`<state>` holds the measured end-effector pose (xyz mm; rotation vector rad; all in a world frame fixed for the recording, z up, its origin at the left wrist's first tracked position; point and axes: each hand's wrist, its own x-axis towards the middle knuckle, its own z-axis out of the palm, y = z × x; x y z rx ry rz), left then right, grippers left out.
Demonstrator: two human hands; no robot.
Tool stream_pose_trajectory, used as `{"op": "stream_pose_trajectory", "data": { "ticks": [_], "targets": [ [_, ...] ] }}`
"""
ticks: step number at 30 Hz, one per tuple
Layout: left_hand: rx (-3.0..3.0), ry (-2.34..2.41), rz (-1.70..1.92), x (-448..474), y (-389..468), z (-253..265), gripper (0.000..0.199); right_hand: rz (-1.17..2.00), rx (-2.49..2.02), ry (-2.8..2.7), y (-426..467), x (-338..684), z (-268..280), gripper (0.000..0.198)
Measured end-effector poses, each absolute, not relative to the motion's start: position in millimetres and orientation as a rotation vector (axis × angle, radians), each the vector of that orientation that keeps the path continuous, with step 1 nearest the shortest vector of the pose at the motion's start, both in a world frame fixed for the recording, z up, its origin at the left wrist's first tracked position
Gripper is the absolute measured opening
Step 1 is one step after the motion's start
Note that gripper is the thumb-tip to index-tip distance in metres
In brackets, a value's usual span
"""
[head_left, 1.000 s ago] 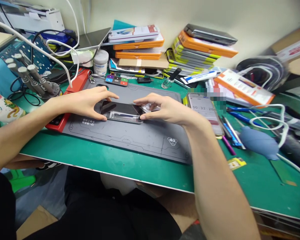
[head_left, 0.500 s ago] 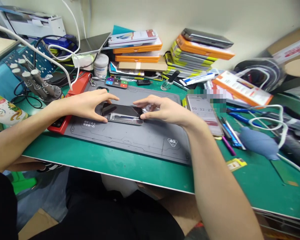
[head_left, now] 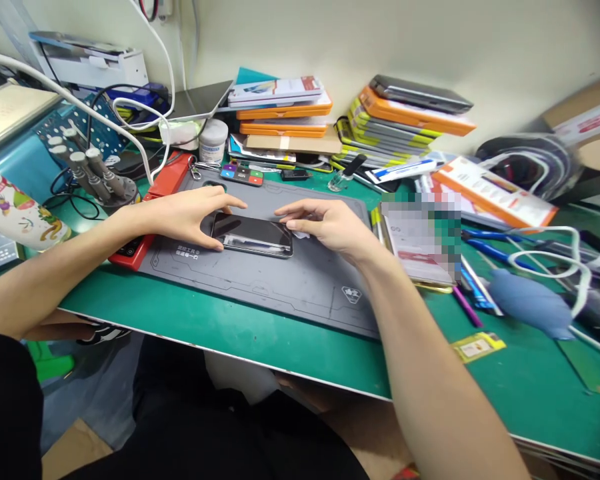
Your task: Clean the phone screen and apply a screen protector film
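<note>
The phone (head_left: pixel 253 235) lies flat on the grey mat (head_left: pixel 260 287), glossy dark face up, its long side roughly parallel to the front edge of the green bench (head_left: pixel 205 329).

My left hand (head_left: pixel 193 215) is spread wide at the phone's left end: thumb at the near corner, fingers beyond the far edge. Contact at the thumb tip cannot be confirmed from this view.

My right hand (head_left: pixel 325 227) is at the phone's right end, fingers curled and narrow, with the thumb close to them. A crumpled white piece (head_left: pixel 301 235) shows beneath these fingers — I cannot tell whether they grip it.

Adjacent items: the red unit (head_left: pixel 135 252) borders the mat on the left; the multicoloured block (head_left: pixel 241 175) sits near the mat's far edge; a second phone (head_left: pixel 415 250), partly pixelated, lies to the mat's right. Beyond it rests the blue blower bulb (head_left: pixel 533 303).
</note>
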<state>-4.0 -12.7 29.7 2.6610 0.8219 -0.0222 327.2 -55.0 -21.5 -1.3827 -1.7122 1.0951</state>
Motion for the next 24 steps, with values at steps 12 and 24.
{"op": "stream_pose_trajectory", "data": {
  "ticks": [12, 24],
  "targets": [
    [2.672, 0.783, 0.029, -5.6, -9.2, 24.0, 0.089, 1.000, -1.378, -1.691, -54.4, 321.8, -30.7, 0.040],
    [2.672, 0.767, 0.027, -4.3, -11.7, 23.8, 0.089, 0.906, -1.390, -1.801, -58.1, 319.6, -29.7, 0.032]
  ]
}}
